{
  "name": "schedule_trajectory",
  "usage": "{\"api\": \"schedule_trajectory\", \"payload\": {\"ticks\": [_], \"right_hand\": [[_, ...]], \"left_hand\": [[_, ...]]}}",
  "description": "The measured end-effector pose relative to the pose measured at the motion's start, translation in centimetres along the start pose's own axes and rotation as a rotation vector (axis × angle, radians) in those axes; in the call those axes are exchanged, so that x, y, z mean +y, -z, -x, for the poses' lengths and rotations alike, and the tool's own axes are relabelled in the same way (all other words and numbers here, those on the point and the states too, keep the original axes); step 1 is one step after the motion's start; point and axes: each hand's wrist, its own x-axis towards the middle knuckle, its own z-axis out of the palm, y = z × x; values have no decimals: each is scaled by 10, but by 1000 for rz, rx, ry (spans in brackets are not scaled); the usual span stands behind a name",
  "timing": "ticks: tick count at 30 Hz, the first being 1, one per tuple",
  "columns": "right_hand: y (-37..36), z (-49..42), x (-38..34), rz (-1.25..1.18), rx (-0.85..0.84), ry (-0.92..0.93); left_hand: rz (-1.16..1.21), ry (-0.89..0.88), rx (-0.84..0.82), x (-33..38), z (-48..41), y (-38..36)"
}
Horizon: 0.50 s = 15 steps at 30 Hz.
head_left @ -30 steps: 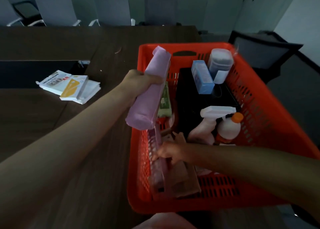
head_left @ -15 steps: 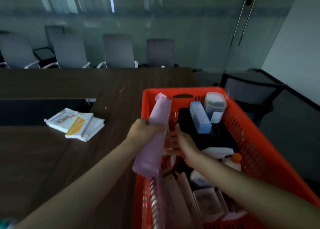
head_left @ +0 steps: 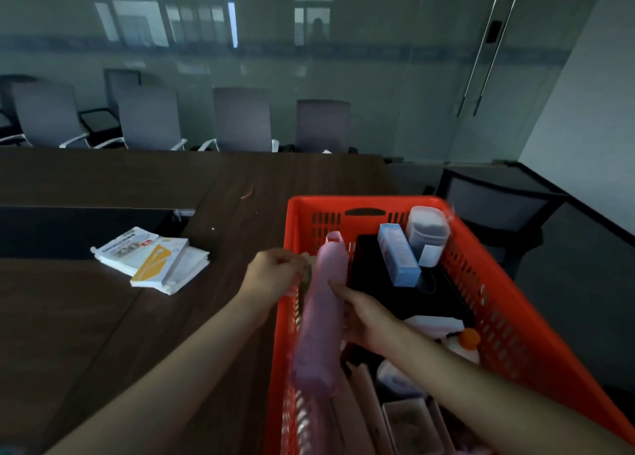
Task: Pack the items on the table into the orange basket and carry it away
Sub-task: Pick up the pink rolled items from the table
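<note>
The orange basket (head_left: 360, 202) stands on the right part of the dark table (head_left: 103, 334). A long pink package (head_left: 323, 317) leans inside it along the left wall, and my right hand (head_left: 364, 313) grips its middle. My left hand (head_left: 271, 276) is at the basket's left rim, fingers pinched on the top of a thin green packet (head_left: 304, 283) beside the pink package. Also in the basket are a blue box (head_left: 398, 255), a clear jar (head_left: 427, 231), a black box (head_left: 385, 293), an orange-capped white bottle (head_left: 464, 341) and brown packets (head_left: 364, 396).
A stack of white and yellow booklets (head_left: 154, 260) lies on the table left of the basket. Grey chairs (head_left: 240, 121) line the table's far side, and another chair (head_left: 494, 203) stands right of the basket. A glass wall is behind.
The pink package passed from my left hand to my right and sank lower into the basket. My left hand let go and shifted to the green packet. The view tilted upward.
</note>
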Motion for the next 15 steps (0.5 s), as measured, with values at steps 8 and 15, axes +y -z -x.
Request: {"api": "schedule_trajectory", "payload": {"ticks": [8, 15], "right_hand": [[20, -4, 39, 422, -107, -202], [22, -9, 94, 641, -35, -249]], "left_hand": [[132, 107, 70, -22, 10, 36], [205, 274, 131, -76, 30, 72]]}}
